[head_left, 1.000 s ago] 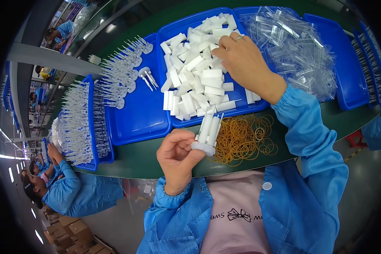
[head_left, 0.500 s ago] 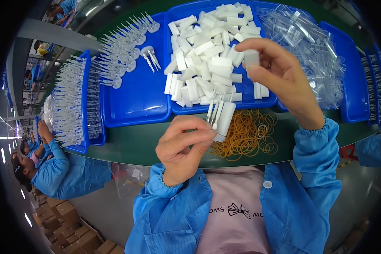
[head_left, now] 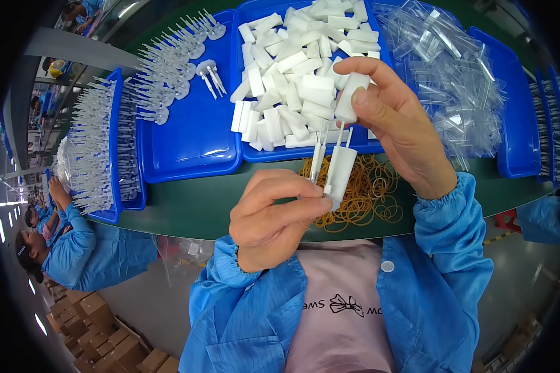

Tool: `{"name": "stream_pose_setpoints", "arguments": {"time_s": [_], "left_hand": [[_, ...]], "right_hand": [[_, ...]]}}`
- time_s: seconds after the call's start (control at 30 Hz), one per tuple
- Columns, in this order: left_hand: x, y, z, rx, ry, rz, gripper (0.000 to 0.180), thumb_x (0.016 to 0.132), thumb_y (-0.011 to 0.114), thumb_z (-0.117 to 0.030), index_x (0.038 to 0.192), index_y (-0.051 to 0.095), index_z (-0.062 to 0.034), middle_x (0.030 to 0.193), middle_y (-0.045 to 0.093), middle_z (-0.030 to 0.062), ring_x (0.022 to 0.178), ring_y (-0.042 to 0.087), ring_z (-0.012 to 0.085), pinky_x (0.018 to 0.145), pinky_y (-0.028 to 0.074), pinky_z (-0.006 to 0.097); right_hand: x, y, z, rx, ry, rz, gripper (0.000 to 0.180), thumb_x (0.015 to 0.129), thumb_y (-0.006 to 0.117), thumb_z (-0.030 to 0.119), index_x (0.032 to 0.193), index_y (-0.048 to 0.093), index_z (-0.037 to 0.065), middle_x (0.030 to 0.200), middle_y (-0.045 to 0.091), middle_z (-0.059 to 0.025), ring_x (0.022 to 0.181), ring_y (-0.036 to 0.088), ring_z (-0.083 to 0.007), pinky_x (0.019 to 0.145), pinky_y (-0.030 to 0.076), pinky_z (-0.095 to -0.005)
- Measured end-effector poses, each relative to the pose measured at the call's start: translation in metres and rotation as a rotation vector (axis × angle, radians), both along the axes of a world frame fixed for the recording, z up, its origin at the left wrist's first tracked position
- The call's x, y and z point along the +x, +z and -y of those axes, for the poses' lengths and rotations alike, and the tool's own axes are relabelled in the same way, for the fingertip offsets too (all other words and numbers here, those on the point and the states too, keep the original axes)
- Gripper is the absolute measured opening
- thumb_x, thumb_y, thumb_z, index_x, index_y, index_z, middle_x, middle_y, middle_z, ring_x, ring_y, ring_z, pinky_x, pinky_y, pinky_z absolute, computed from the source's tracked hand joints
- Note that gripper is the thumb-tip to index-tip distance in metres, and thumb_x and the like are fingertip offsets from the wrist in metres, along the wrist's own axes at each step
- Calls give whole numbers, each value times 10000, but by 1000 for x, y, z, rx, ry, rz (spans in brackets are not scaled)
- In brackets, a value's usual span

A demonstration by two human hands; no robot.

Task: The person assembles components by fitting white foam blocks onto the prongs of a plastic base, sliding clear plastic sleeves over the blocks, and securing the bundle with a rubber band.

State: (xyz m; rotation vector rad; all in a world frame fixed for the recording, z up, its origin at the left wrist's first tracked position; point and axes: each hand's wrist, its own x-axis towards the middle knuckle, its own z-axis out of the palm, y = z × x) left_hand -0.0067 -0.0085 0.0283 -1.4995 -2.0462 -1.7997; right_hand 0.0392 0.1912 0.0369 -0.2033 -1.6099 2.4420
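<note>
My left hand [head_left: 274,217] pinches the base of a white plastic part with several slender prongs [head_left: 319,152], held prongs up. One white foam block [head_left: 343,165] stands along these prongs, just above my fingertips. Between thumb and fingers of my right hand [head_left: 401,121] is a second white foam block [head_left: 353,90], whose lower end meets the tip of a prong. Whether the prong has entered that block I cannot tell. Behind both hands a blue tray [head_left: 250,153] holds a heap of similar white foam blocks [head_left: 292,62].
Tan rubber bands [head_left: 373,193] lie on the green table [head_left: 193,208] under my hands. Clear plastic sleeves [head_left: 457,93] fill the right tray. At left, blue trays [head_left: 193,149] hold rows of pronged parts [head_left: 93,143]. A co-worker in blue [head_left: 87,252] sits beyond; cartons [head_left: 96,323] stand on the floor.
My right hand has brought its foam block down and left onto a prong tip of the part in my left hand. The left hand keeps its pinch.
</note>
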Motion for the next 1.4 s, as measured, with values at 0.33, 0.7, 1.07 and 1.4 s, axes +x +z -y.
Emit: {"name": "stream_pose_setpoints", "arguments": {"time_s": [0.33, 0.7, 1.07, 1.4], "left_hand": [[-3, -1, -2, -26, 0, -27, 258, 610, 732, 58, 844, 698, -44, 882, 630, 71, 790, 594, 224, 678, 487, 313], [-8, 1, -3, -88, -62, -100, 313, 581, 710, 73, 870, 704, -47, 907, 624, 70, 802, 589, 230, 682, 493, 313], [2, -14, -5, 21, 116, 49, 436, 671, 750, 51, 1075, 596, -5, 1125, 485, 149, 835, 607, 173, 743, 506, 292], [-4, -12, -5, 138, 14, 344, 544, 671, 756, 41, 1163, 527, 5, 1154, 447, 143, 811, 583, 154, 728, 499, 276]], "right_hand": [[-2, 7, -1, 130, 80, 26, 320, 898, 582, 280, 1089, 606, 25, 1017, 613, -33, 949, 544, -104, 894, 399, -250], [-1, -5, -21, 287, 52, -30, 213, 873, 600, 201, 946, 636, 4, 906, 623, -24, 870, 547, -71, 800, 427, -234], [13, -1, 6, 109, 59, 0, 151, 873, 599, 137, 942, 614, 4, 909, 618, -38, 860, 562, -83, 793, 445, -234], [15, -15, -2, 300, -37, -81, 155, 863, 628, 161, 918, 634, 16, 867, 624, -27, 844, 565, -97, 794, 428, -243]]}}
